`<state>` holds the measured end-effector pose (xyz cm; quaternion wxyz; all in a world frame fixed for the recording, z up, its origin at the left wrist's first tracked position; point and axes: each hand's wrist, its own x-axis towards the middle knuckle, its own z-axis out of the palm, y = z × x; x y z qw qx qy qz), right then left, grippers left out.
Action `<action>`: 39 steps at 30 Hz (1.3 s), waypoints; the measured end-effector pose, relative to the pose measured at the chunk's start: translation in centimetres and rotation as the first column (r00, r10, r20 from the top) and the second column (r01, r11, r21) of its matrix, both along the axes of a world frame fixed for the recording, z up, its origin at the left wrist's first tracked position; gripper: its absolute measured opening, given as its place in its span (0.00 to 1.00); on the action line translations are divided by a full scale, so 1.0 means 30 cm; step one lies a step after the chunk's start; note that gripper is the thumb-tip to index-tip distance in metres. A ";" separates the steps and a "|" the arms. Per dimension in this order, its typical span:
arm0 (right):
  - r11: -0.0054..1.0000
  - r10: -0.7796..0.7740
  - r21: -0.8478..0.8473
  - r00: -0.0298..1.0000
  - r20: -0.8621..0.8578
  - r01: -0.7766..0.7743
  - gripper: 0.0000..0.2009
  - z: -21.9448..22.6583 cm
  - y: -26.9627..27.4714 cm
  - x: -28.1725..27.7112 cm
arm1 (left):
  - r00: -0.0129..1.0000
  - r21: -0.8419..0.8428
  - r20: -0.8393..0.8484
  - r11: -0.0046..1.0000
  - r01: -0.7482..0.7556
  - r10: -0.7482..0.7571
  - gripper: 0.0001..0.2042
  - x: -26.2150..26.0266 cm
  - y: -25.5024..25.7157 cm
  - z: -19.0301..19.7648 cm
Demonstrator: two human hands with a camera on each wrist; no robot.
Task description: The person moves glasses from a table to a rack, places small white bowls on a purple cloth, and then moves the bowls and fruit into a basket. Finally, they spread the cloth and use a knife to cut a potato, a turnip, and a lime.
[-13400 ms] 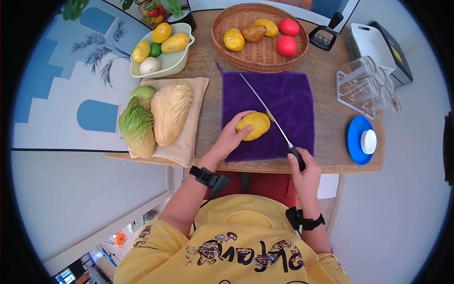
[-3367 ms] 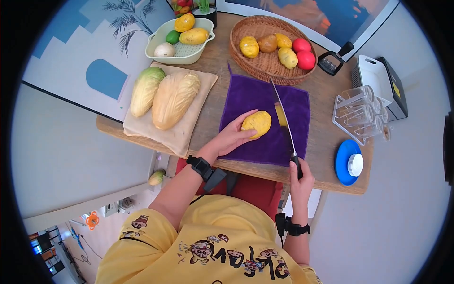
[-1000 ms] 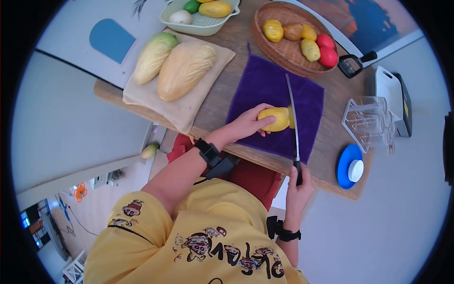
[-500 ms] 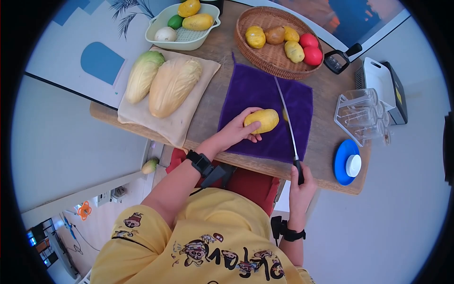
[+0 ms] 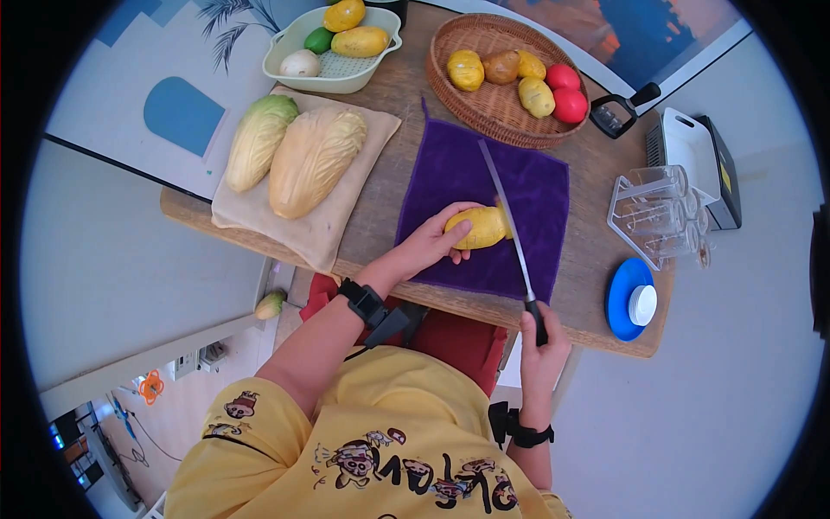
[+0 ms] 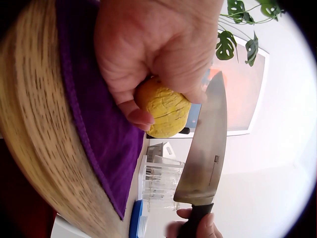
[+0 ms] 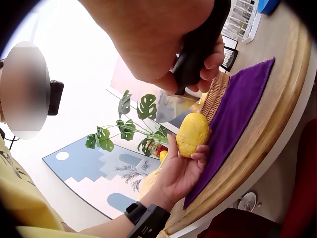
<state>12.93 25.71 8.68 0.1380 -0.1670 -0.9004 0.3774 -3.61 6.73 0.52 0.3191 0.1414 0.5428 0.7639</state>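
The left hand grips a yellow oval fruit above the purple cloth; in the left wrist view its fingers and thumb curl round the crinkled yellow surface. My right hand holds the black handle of a large knife. The long blade points away from the body, beside the fruit's right end in the head view. Whether blade and fruit touch, I cannot tell. In the right wrist view, the right hand wraps the handle, and the left hand supports the fruit from below.
Behind the cloth stands a wicker basket of fruit. Two cabbages lie on a beige cushion at left, below a green basket. At right are a glass rack, a blue plate and a white tray.
Since half a second ago, the knife blade has swung left, closer to the fruit, and the right hand has shifted slightly left. The left hand keeps its grip. Earlier, the wicker basket held fewer fruits.
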 end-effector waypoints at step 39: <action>0.999 0.020 0.050 0.998 0.055 -0.023 0.11 0.005 -0.018 0.001 | 0.997 0.001 0.071 0.999 0.036 -0.036 0.25 -0.003 0.003 -0.006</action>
